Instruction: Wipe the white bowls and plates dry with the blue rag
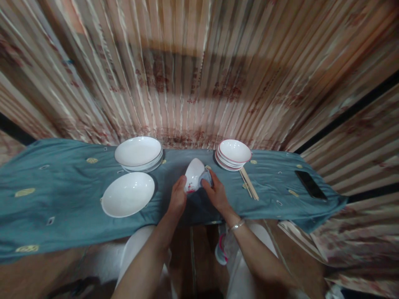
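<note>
My left hand is closed on the left edge of a small white bowl with red decoration near its lower side. The bowl is tilted and held above the front middle of the table. In my right hand a bluish-grey cloth is pinched, pressed against the bowl's right side. The fingers behind the bowl and cloth are hidden. To the left of my hands lies a large shallow white bowl. Beyond it is a stack of white plates.
A stack of red-rimmed white bowls stands back right, with wooden chopsticks in front of it. A black phone lies near the right end. The table has a teal cloth; a pleated curtain hangs close behind.
</note>
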Tool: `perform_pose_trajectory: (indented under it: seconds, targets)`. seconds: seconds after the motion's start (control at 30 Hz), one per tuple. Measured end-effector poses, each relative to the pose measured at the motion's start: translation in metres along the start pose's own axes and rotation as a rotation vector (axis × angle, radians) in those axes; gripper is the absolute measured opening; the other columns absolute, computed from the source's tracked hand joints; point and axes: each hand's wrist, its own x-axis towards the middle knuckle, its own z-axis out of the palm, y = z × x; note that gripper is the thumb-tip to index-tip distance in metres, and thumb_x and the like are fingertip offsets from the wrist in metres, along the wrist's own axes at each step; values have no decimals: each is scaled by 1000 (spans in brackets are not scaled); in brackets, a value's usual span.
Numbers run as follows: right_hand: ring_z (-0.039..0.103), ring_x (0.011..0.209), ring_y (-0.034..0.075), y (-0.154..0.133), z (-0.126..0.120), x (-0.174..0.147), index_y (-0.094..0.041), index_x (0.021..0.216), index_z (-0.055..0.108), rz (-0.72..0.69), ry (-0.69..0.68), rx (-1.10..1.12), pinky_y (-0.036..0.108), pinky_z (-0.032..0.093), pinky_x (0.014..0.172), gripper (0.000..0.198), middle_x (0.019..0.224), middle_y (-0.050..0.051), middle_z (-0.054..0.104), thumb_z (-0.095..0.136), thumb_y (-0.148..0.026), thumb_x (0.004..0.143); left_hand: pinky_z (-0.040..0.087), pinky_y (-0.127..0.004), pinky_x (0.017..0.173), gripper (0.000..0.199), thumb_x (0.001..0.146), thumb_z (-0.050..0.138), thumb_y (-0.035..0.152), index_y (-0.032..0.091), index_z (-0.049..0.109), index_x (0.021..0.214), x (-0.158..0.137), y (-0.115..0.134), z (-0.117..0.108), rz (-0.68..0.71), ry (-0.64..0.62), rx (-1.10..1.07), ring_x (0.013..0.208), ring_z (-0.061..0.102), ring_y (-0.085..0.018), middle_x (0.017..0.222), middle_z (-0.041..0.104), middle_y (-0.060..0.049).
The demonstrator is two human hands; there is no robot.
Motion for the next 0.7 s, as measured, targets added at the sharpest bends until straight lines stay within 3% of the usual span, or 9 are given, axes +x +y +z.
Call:
perform_pose_trajectory:
  seconds: [0.2, 0.3, 0.37, 0.5, 0.6, 0.7]
  targets:
    - [45, 134, 29, -4, 4, -8, -15, 141, 46, -240, -117, -243, 48, 36, 112, 56, 142, 18, 49, 54, -36, 89, 46, -28, 64, 39, 65, 75, 51, 15, 67, 78, 1, 8, -6, 74, 32, -19, 65, 58, -15, 71, 67, -2]
    - [40, 138, 29, -7, 5, -11, -15, 141, 44, -286, -138, -282, 48, 34, 114, 56, 145, 18, 45, 52, -37, 90, 45, -28, 63, 39, 63, 75, 51, 15, 67, 75, 2, 10, -7, 82, 71, 5, 64, 58, -15, 69, 67, -2]
    - [44, 134, 28, -10, 7, -9, -14, 138, 47, -264, -106, -262, 46, 35, 112, 52, 140, 18, 49, 49, -36, 90, 45, -28, 63, 38, 61, 77, 50, 16, 66, 72, 1, 11, -6, 70, 60, -2, 64, 58, -15, 68, 66, -1]
    - [58, 110, 24, -10, 9, 1, -18, 123, 57, -98, 0, -121, 40, 44, 100, 41, 118, 12, 64, 49, -38, 89, 45, -28, 63, 38, 57, 79, 49, 17, 66, 72, -3, 10, -2, 47, 31, -13, 63, 58, -15, 66, 65, 1]
    - [61, 90, 21, -2, 11, 13, -21, 103, 65, 115, 73, 63, 36, 46, 91, 32, 94, 4, 69, 54, -43, 82, 43, -27, 59, 39, 55, 79, 50, 16, 65, 69, -6, 8, 0, 40, 36, 12, 59, 56, -13, 63, 64, 2]
    - [62, 83, 20, 9, 14, 22, -21, 87, 68, 353, 119, 339, 37, 48, 87, 31, 83, 1, 71, 60, -47, 73, 43, -26, 58, 39, 55, 79, 51, 16, 64, 66, -5, 6, 1, 39, 59, 34, 57, 55, -12, 60, 62, 2]
